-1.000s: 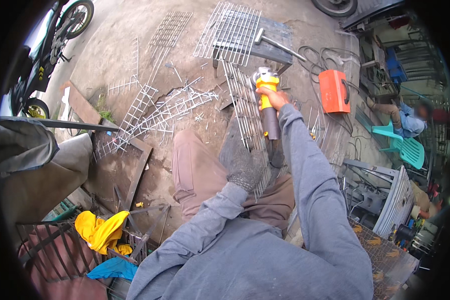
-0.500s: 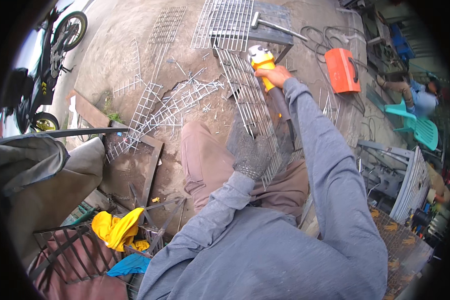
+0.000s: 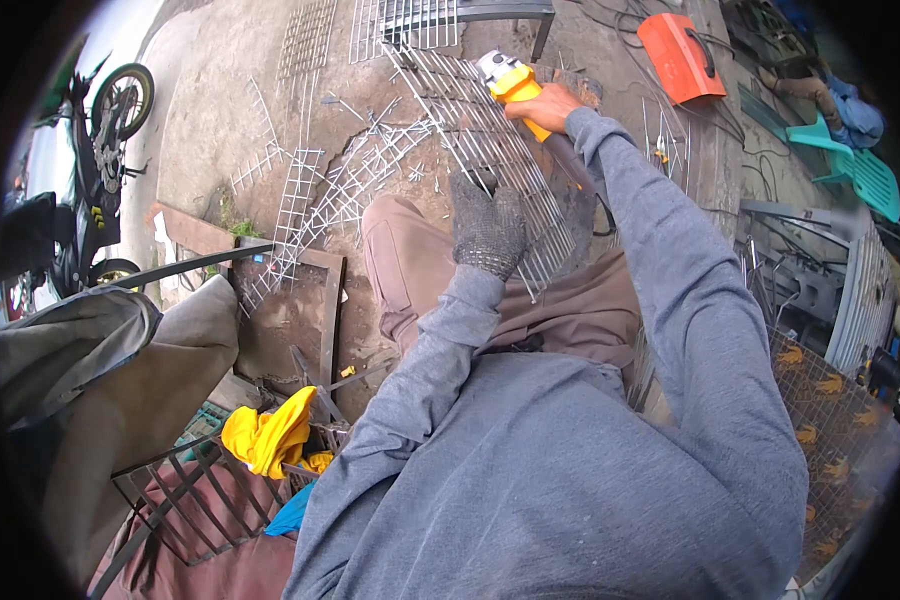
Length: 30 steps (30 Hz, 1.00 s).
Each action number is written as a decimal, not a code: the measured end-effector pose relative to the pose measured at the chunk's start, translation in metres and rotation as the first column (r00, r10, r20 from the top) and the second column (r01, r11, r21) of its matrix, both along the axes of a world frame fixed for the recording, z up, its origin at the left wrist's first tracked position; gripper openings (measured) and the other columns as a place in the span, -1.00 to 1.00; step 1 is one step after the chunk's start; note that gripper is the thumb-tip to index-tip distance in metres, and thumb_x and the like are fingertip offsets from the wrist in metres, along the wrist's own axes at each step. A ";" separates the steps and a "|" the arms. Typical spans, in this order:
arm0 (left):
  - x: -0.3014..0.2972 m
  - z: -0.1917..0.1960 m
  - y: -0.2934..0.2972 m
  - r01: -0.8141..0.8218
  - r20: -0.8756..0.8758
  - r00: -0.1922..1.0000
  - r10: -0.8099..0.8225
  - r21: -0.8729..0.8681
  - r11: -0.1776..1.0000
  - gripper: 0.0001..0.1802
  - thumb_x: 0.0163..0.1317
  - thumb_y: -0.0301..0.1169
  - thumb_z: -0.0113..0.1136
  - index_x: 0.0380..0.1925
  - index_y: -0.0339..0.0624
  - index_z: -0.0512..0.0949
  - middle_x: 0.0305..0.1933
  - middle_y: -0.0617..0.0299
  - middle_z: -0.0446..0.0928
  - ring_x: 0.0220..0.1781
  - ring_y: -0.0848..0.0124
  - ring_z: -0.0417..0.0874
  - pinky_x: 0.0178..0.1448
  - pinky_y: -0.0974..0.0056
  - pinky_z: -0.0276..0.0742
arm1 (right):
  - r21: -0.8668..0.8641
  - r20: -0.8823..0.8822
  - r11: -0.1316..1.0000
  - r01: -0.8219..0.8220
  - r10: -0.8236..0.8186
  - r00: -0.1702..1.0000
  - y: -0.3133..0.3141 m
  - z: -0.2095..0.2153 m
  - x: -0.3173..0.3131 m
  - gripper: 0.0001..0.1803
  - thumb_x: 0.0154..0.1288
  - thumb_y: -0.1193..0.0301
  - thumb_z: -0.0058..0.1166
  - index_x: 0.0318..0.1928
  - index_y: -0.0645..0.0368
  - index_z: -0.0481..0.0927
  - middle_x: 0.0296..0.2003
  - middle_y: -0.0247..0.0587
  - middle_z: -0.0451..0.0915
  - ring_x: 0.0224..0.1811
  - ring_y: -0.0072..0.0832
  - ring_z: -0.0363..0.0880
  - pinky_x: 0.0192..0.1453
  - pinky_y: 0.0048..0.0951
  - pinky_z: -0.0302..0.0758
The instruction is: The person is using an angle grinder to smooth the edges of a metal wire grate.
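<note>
1. Gripped in the bare right hand (image 3: 545, 105), a yellow angle grinder (image 3: 515, 85) points away from the body over a wire mesh panel (image 3: 490, 140).
2. Left hand (image 3: 487, 228), in a grey knit glove, presses flat on the panel's near end, fingers closed on the wires.
3. Panel lies across the person's knees and the concrete ground (image 3: 230, 90).
4. Loose mesh offcuts (image 3: 300, 210) lie left; an orange box (image 3: 680, 55) sits upper right.

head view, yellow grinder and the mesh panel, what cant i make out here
- Yellow angle grinder, head view: the disc is too small to show if it touches the wire mesh panel; the right hand covers the body.
- Left hand, gloved: its palm side faces away, so its grip on the mesh is hidden.
- Orange box: too small to tell what it is.
</note>
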<state>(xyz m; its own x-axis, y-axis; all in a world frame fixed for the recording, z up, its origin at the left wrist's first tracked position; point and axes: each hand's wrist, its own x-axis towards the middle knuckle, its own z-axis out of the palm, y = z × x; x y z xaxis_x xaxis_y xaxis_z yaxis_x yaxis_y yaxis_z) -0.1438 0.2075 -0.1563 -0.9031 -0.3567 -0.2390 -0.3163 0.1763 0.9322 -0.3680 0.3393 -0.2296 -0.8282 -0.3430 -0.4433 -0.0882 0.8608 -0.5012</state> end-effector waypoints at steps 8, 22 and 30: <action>-0.005 0.005 0.000 -0.003 0.037 0.999 0.005 -0.041 0.999 -0.58 0.21 -0.39 0.18 0.03 -0.35 0.42 -0.01 -0.21 0.51 0.08 -0.14 0.61 0.18 -0.07 0.49 | -0.022 0.011 0.996 0.090 -0.090 0.996 0.014 0.022 0.042 -0.25 0.02 -0.13 0.28 0.05 0.22 0.69 -0.07 0.08 0.73 -0.04 -0.08 0.71 0.09 -0.23 0.59; -0.014 0.021 0.012 -0.027 0.015 0.999 0.031 -0.229 0.973 -0.62 0.20 -0.31 0.25 -0.07 -0.30 0.46 -0.09 -0.17 0.53 -0.01 -0.10 0.62 0.14 -0.05 0.50 | -0.093 0.028 0.982 0.166 -0.164 0.986 0.032 0.001 0.045 -0.15 -0.04 -0.21 0.35 0.10 0.21 0.71 0.02 0.03 0.73 0.04 -0.14 0.72 0.15 -0.24 0.59; -0.013 0.035 0.012 -0.018 0.098 0.994 0.037 -0.188 0.982 -0.64 0.21 -0.33 0.24 -0.09 -0.29 0.43 -0.11 -0.15 0.54 -0.05 -0.07 0.64 0.11 -0.02 0.52 | -0.174 0.116 0.961 0.215 -0.196 0.974 0.036 0.002 0.049 -0.14 -0.02 -0.25 0.32 0.10 0.21 0.71 -0.02 0.02 0.74 -0.01 -0.17 0.73 0.09 -0.25 0.60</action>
